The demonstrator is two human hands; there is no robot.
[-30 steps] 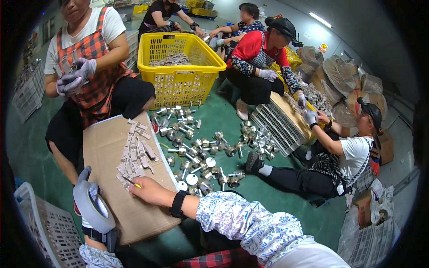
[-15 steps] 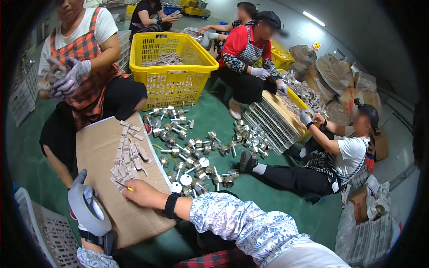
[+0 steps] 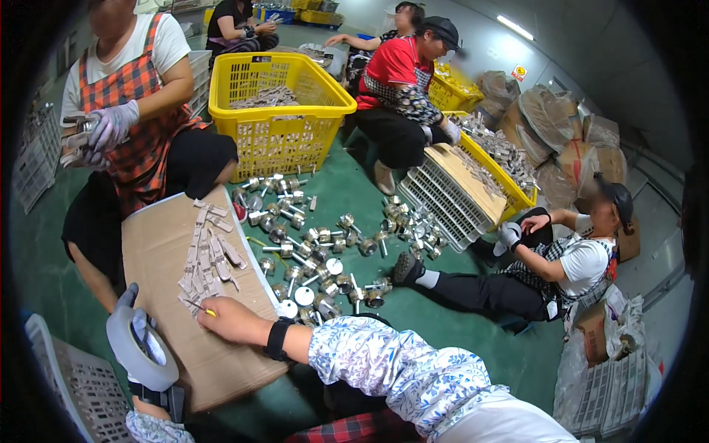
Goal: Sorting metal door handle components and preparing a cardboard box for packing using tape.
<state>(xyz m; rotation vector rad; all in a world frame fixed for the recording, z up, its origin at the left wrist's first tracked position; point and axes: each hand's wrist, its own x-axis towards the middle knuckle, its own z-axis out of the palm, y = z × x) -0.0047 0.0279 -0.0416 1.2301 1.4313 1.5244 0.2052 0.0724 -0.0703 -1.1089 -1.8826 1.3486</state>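
Observation:
My left hand [image 3: 140,323], in a grey glove, is closed on a wide roll of pale grey tape [image 3: 127,348] at the lower left; one finger points up past the roll and the palm is hidden. My bare right hand [image 3: 230,322] pinches a thin pointed tool with a yellow handle [image 3: 210,313]. Its tip touches or hovers just over the near end of a pile of flat, pale metal parts [image 3: 210,258]; I cannot tell which. Those parts lie heaped on a brown cardboard sheet [image 3: 159,244].
Many round metal pieces with stems [image 3: 325,258] cover the green floor right of the cardboard. A yellow basket [image 3: 281,140] of metal parts stands beyond. A grey crate [image 3: 81,376] flanks my left. Co-workers sit at the left, back and right, one stretching a leg [image 3: 473,284] across the floor.
My hands have hardly moved. The co-worker at the right has lowered their hands toward their lap, and the one in red has shifted their hands. The left co-worker's bundle has dropped slightly.

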